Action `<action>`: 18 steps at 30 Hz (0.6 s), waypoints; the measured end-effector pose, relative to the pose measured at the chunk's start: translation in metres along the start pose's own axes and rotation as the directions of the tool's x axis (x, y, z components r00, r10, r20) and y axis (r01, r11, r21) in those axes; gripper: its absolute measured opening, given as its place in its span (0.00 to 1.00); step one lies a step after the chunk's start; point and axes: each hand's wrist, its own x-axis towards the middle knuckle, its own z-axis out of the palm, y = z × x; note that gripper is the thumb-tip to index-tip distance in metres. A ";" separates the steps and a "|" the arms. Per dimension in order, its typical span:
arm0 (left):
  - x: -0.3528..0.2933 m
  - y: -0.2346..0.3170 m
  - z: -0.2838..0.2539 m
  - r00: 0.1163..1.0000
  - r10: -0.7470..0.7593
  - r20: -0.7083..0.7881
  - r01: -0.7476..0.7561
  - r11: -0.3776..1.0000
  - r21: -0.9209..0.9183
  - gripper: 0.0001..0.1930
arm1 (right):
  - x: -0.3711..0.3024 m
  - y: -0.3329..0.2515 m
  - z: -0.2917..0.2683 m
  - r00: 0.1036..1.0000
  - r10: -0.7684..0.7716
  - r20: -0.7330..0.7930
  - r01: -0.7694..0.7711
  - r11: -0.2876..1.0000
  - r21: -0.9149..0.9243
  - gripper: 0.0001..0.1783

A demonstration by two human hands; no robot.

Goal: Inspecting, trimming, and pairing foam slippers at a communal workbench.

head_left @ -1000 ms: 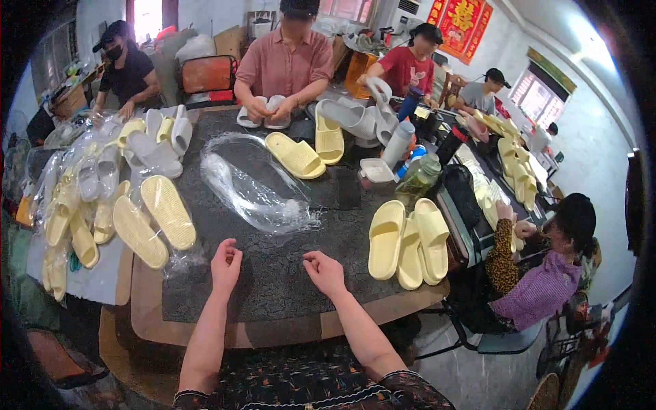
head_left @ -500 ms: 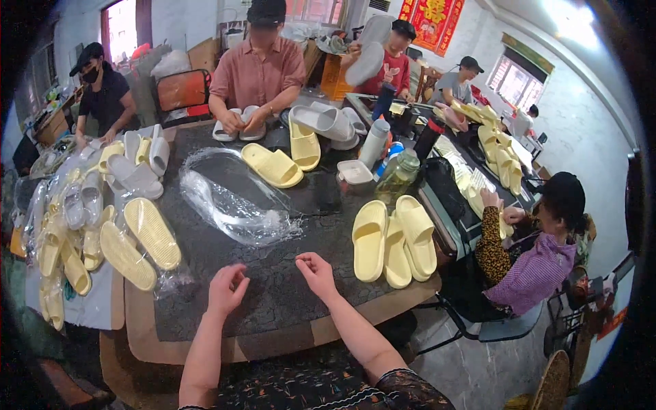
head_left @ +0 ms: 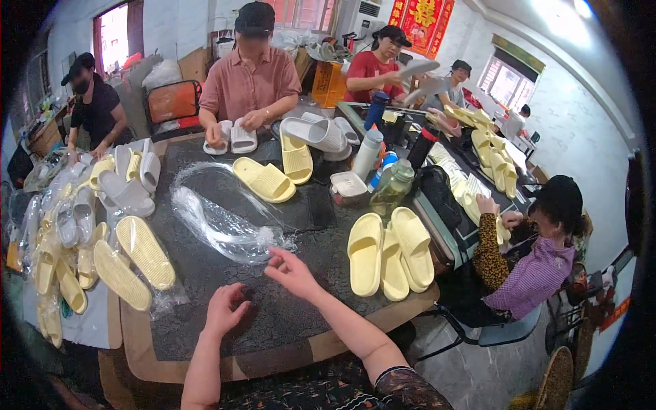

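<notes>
- A loose, see-through heap of thin clear plastic bags [head_left: 212, 222] lies on the dark, crackle-patterned table mat [head_left: 273, 335].
- The right hand [head_left: 290, 273] is at the near right edge of the heap, its fingers reaching toward it, slightly bent and parted from the thumb. Whether the fingertips touch the plastic, I cannot tell.
- The left hand [head_left: 224, 311] is on the near side of the heap, well apart from it, with the fingers loosely curled and the thumb standing away from them.
- Left of the heap and a little nearer the wearer, a pair of pale yellow foam slippers in clear wrapping [head_left: 145, 253] lies with textured surfaces up.
- Farther left of the heap, a jumbled pile of yellow and grey slippers [head_left: 72, 283], many in clear plastic, covers the table's side.
- Right of the heap, a cluster of pale yellow open-toed slippers [head_left: 366, 256] lies side by side, partly overlapping.
- Just beyond the heap, a pale yellow ribbed-strap slipper [head_left: 265, 179] lies near its far right edge.
- Right of the heap and beyond it stand a greenish transparent bottle [head_left: 394, 188] and a small whitish square tub [head_left: 348, 184].
- Directly beyond the heap, a co-worker in a dusty-pink shirt [head_left: 251, 85] has both hands on light grey slippers [head_left: 243, 139].
</notes>
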 end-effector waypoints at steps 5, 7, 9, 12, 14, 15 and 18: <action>0.002 -0.002 0.001 0.999 -0.040 -0.002 0.040 0.998 -0.044 0.22 | 0.038 0.014 -0.022 0.913 -0.098 -0.396 0.154 0.982 0.110 0.19; 0.004 -0.007 0.003 0.997 -0.070 0.029 0.072 0.995 -0.066 0.22 | 0.039 0.037 -0.032 0.802 -0.124 -0.584 0.208 0.975 0.077 0.11; 0.006 -0.007 0.004 0.997 -0.066 0.030 0.068 0.996 -0.065 0.22 | 0.042 0.058 -0.042 0.763 -0.138 -0.631 0.199 0.980 0.026 0.10; 0.004 -0.007 0.001 0.997 -0.070 0.041 0.073 0.995 -0.074 0.22 | 0.042 0.070 -0.041 0.747 -0.164 -0.645 0.169 0.984 -0.055 0.08; 0.002 -0.009 0.002 0.995 -0.083 0.057 0.087 0.993 -0.082 0.22 | 0.041 0.072 -0.040 0.779 -0.095 -0.620 0.160 0.986 0.050 0.08; 0.001 -0.010 0.002 0.992 -0.105 0.062 0.111 0.988 -0.106 0.22 | 0.041 0.073 -0.039 0.777 -0.088 -0.624 0.152 0.987 0.050 0.08; -0.002 -0.008 0.000 0.994 -0.095 0.049 0.100 0.989 -0.111 0.22 | 0.040 0.073 -0.039 0.746 -0.142 -0.651 0.170 0.985 -0.021 0.08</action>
